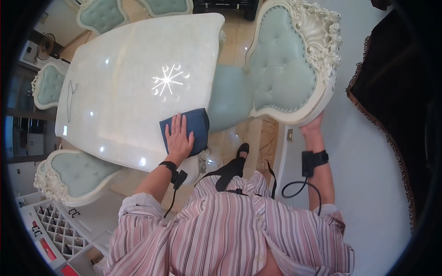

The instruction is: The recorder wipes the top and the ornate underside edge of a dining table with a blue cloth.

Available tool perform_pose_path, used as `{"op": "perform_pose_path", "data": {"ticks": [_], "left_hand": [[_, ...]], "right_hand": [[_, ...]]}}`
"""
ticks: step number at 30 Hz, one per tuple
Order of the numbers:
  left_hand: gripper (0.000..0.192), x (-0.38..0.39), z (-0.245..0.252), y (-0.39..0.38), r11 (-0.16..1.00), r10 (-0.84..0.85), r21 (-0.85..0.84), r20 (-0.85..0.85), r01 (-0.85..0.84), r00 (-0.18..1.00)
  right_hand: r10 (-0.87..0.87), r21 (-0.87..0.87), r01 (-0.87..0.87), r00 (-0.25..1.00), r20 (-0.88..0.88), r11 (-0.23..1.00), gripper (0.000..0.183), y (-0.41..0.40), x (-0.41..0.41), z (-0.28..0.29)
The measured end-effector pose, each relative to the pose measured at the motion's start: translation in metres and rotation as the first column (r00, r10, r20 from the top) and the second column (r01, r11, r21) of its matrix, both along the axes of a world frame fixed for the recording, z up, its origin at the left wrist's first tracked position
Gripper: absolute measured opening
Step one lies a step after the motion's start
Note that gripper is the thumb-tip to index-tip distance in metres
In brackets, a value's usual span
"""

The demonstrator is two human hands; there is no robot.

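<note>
My left hand point(179, 139) lies flat, fingers spread, on a folded dark blue cloth point(198, 129), perhaps a garment. The cloth rests at the near right corner of a glossy white dining table point(131, 86). Off to the right, my right hand point(312, 126) is at the lower edge of the carved cream frame of a tufted pale green chair point(283, 58). Its fingers are hidden behind the frame, so its grip does not show. A thin wire clothes hanger point(70, 100) lies towards the table's far left side.
More tufted chairs point(83, 170) stand around the table. A white wall point(355, 165) with a dark, fringed curtain-like cloth point(397, 86) is at the right. At lower left is a wine rack point(58, 229) with bottles. A standing fan point(46, 46) is at upper left.
</note>
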State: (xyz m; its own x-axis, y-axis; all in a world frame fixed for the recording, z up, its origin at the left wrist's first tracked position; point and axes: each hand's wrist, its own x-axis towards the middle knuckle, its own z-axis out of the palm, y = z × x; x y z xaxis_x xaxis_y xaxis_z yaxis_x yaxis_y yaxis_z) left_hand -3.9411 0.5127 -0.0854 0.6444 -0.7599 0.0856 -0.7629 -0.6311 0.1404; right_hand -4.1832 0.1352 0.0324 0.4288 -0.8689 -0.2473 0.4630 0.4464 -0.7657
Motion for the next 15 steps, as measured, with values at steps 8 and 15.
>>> {"op": "perform_pose_path", "data": {"ticks": [8, 15], "left_hand": [[0.072, 0.003, 0.002, -0.004, 1.000, -0.022, -0.014, 0.008, 0.022, 1.000], [0.070, 0.002, 0.001, 0.000, 0.999, -0.023, -0.028, 0.026, 0.024, 0.999]], "right_hand": [[0.211, -0.310, -0.255, 0.963, -0.169, 0.916, 0.057, 0.118, -0.017, -0.076], [0.542, 0.022, -0.541, 0.841, -0.013, 0.841, 0.057, 0.139, -0.016, -0.012]]}}
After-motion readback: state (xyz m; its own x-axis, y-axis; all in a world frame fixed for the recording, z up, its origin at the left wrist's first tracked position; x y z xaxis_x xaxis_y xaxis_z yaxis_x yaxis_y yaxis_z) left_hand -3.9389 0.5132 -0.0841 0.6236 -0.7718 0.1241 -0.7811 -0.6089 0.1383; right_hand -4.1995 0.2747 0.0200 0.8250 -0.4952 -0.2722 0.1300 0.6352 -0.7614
